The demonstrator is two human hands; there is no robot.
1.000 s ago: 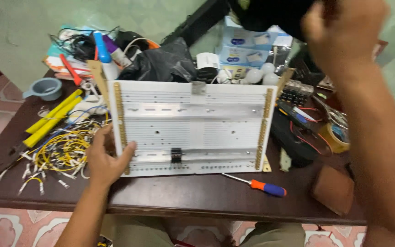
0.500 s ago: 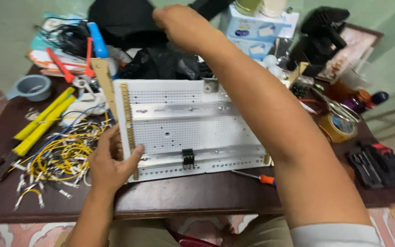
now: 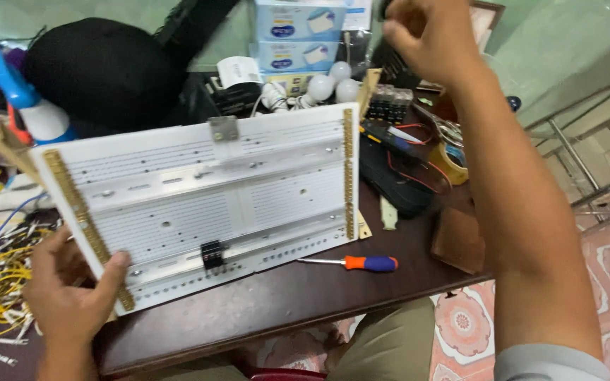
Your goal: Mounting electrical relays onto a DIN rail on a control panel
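Since the earlier frame, the right hand [image 3: 428, 35] has swung from the table's far middle to its far right corner, fingers curled; whether they grip anything cannot be told. White perforated panel [image 3: 213, 204] lies mid-table [image 3: 277, 300], near-left corner gripped by the left hand [image 3: 72, 296]. Orange-handled screwdriver [image 3: 358, 263] lies beside its near edge.

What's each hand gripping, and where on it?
The left hand has its grip on the white perforated panel at its near-left corner. The right hand is curled; any hold cannot be told.
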